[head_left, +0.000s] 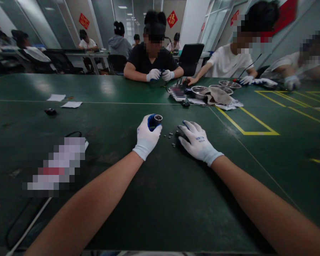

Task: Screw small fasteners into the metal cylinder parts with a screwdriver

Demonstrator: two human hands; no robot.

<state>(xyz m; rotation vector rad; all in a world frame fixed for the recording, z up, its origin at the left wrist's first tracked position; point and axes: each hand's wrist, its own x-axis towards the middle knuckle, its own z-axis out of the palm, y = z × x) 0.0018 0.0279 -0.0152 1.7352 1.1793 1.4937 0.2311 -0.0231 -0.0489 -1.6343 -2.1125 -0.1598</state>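
My left hand (148,134), in a white glove with blue palm, is wrapped round a small dark cylindrical cup (158,120) with a pale rim. Some small dark pieces show inside its mouth, too small to name. My right hand (196,139), gloved alike, hovers low over the green table (160,202) with fingers spread. Several tiny metal nuts (170,134) lie loose between the two hands, some close to the right fingertips. Whether a fingertip touches one is hard to see.
A pixelated object (58,163) with a cable lies at the left. Paper slips (72,104) and a small black item (50,111) lie farther off. Metal bowls (199,91) and a grey cloth (218,95) sit at back right. A person (154,53) works opposite, others beside.
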